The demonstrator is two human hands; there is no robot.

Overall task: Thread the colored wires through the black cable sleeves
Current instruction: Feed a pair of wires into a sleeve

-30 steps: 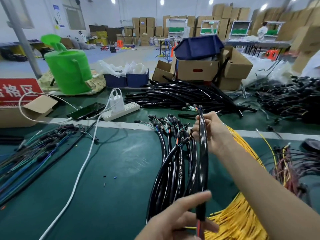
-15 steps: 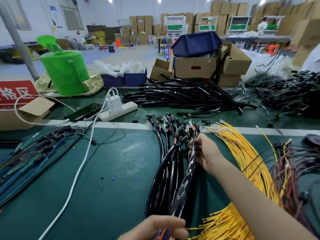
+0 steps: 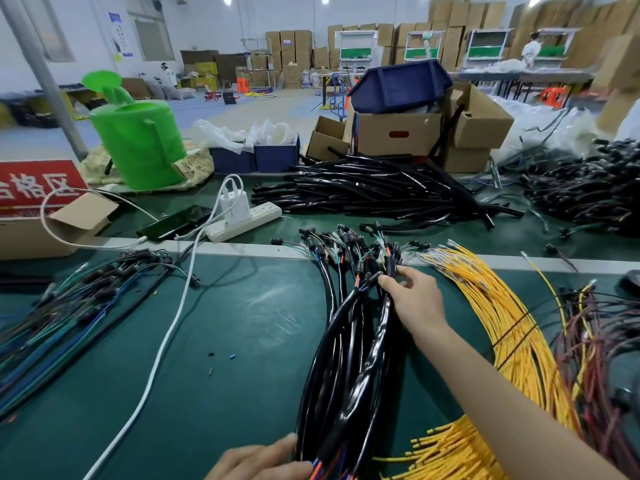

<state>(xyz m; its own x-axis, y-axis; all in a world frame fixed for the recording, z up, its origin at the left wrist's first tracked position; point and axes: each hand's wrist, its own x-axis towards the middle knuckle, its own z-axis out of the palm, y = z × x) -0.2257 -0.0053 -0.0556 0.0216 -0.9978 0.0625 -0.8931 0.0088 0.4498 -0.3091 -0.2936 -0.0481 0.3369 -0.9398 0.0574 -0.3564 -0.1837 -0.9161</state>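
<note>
Hands on one black sleeve, which lies on top of a bundle of sleeved cables at the middle of the green desk. Right hand is at the far end, fingertips curled and pinching the sleeve top just below the connector ends. Left hand is at the bottom edge of the view, thumb and fingers closed on the near end of the same sleeve, where coloured wires, orange and blue, stick out. The sleeve runs diagonally between the two hands, glossy and a bit wrinkled. Yellow wires fan out just right of the right forearm, with dark red wires further right. Blue and green wires lie in a loose heap at the left, well apart from the hands. A pile of empty black sleeves sits across the desk behind the pale divider strip. A power strip with a white charger lies beside a phone, and a white cable trails toward the near edge. Green watering can, red sign and cardboard boxes with a blue bin stand at the back.
</note>
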